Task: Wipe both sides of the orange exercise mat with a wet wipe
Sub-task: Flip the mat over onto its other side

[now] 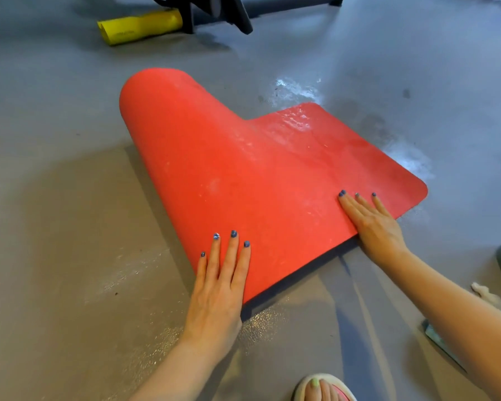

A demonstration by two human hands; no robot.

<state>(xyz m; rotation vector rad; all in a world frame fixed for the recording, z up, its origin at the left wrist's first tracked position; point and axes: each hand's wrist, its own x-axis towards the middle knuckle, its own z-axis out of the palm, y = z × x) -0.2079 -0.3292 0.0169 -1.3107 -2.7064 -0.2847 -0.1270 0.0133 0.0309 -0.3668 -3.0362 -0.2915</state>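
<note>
Both hands lie flat with fingers straight, gripping nothing: the left hand presses its fingers on the near corner of the orange-red foam exercise mat, its palm trailing off onto the floor, and the right hand presses on the mat's near edge further right, close to its rounded corner. The mat lies on the smooth grey floor, folded over on itself in a soft curved bend at the far left, with the lower layer showing at the right, glossy with wet streaks. Wet patches shine on the floor just beyond it. A yellow foam roll lies well behind, beside dark equipment legs. A sandalled foot shows at the bottom edge.
</note>
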